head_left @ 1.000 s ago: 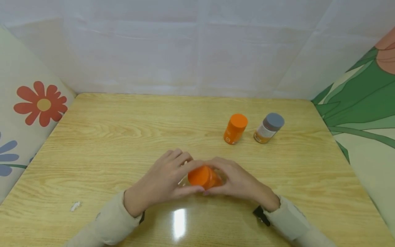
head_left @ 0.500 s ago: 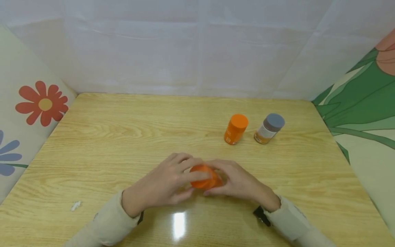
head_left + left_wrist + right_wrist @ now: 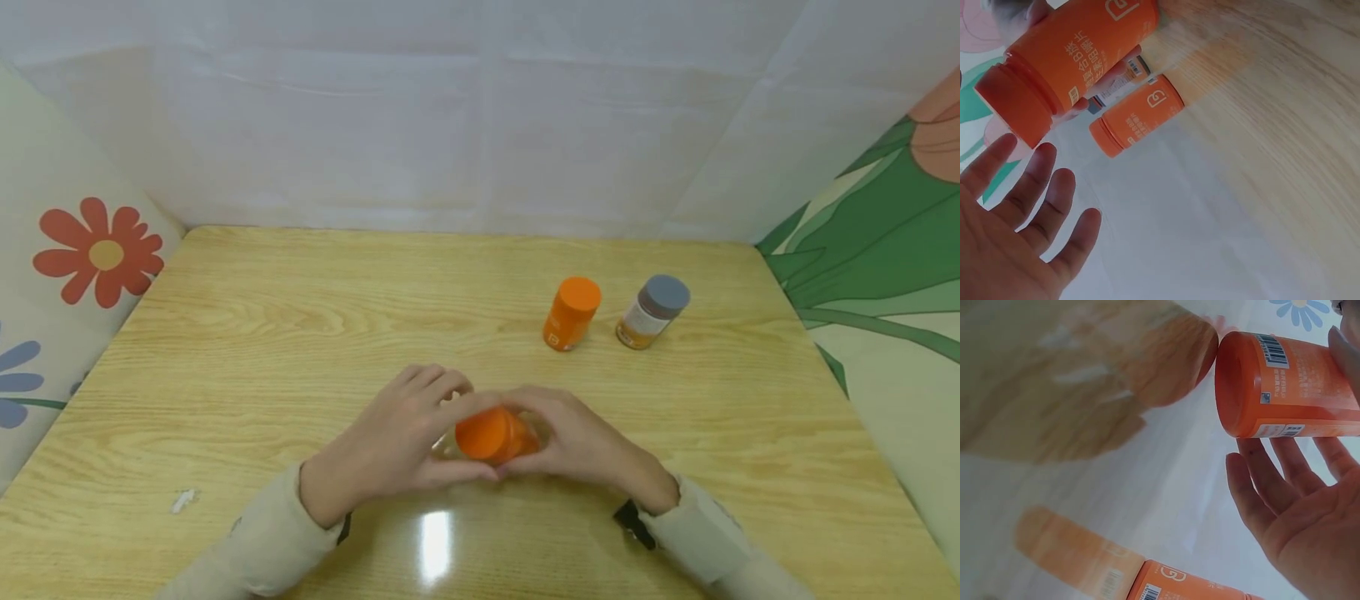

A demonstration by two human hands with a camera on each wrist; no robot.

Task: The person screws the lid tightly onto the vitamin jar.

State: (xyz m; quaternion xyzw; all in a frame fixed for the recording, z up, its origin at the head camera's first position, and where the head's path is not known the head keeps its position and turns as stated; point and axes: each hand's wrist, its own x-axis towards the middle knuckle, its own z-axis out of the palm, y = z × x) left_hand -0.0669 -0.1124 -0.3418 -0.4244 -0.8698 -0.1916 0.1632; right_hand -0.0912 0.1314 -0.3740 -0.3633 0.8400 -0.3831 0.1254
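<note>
In the head view my right hand (image 3: 581, 437) holds an orange vitamin bottle (image 3: 522, 435) by its body, thumb on the near side and fingers on the far side. The bottle tilts with its orange cap (image 3: 480, 435) toward my left hand (image 3: 397, 437). Left thumb and index finger bracket that cap in a pinch. The left wrist view has the other left fingers (image 3: 1063, 197) spread loosely beside the cap (image 3: 1013, 103). Seen from the right wrist, the bottle's base (image 3: 1232, 384) is at or very near the glossy table, above its reflection.
A second orange bottle (image 3: 572, 312) stands capped behind my right hand. To its right is a grey-capped bottle (image 3: 652, 311) with a pale label. A small white scrap (image 3: 183, 500) lies at the left on the wooden table (image 3: 300, 292). A white sheet (image 3: 480, 125) hangs behind.
Half a second ago the left index finger lay across the cap and the thumb was off it. Now thumb and index are back around the cap. The right hand stays on the body.
</note>
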